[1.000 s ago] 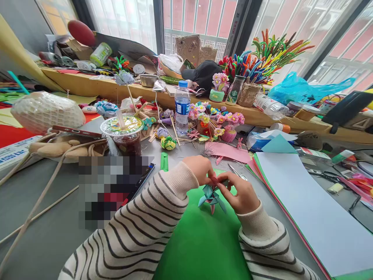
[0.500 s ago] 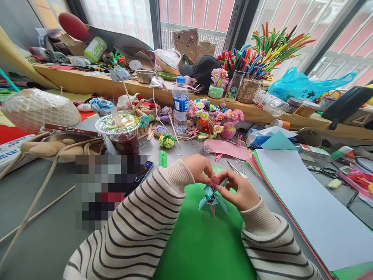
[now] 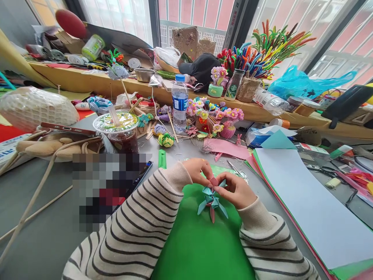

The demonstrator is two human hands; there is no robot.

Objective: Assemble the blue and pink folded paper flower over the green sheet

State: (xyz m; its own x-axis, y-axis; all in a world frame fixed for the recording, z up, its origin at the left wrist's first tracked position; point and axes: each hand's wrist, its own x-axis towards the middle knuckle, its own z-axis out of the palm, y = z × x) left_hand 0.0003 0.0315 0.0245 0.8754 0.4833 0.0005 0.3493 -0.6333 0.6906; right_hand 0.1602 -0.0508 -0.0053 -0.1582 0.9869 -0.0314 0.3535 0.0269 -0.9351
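Between my two hands is a folded paper flower (image 3: 209, 200) in light blue and pink, with pointed petals spreading out below. My left hand (image 3: 199, 171) pinches its upper left side, close to a small pink folded piece at the top. From the right, my right hand (image 3: 235, 189) grips the same flower with thumb and fingers closed on its upper edge. The fingers hide part of the flower's top. Under it lies a smooth green sheet (image 3: 201, 245) on the grey table.
Stacked coloured paper (image 3: 313, 198) lies at right, with scissors (image 3: 237, 168) behind my right hand. A phone (image 3: 140, 177) is by my left sleeve. Farther back stand a lidded drink cup (image 3: 116, 128), a water bottle (image 3: 180, 103) and handmade flowers (image 3: 204, 111).
The flower has tilted slightly, so its lower pink petal shows longer. Both hands keep hold of it and have shifted only a little, with a slight view shift.
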